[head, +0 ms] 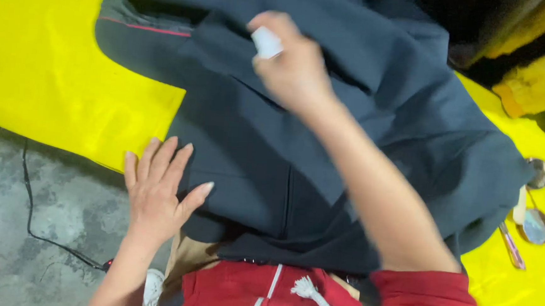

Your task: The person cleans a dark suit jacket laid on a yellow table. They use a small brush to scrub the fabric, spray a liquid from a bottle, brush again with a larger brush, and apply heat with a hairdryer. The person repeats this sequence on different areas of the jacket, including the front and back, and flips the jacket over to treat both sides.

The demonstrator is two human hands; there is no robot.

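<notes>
Here my left hand (157, 190) lies open and flat on the lower left edge of the dark grey garment (323, 143), spread over the yellow bench (44, 70). My right hand (290, 63), higher in the centre, grips a small white piece (266, 42) directly above the cloth.

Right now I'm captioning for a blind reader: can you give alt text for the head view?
A left hand presses flat on a dark grey garment spread over a yellow table, while the right hand holds a small white object above it. Scissors lie at the right edge.
</notes>
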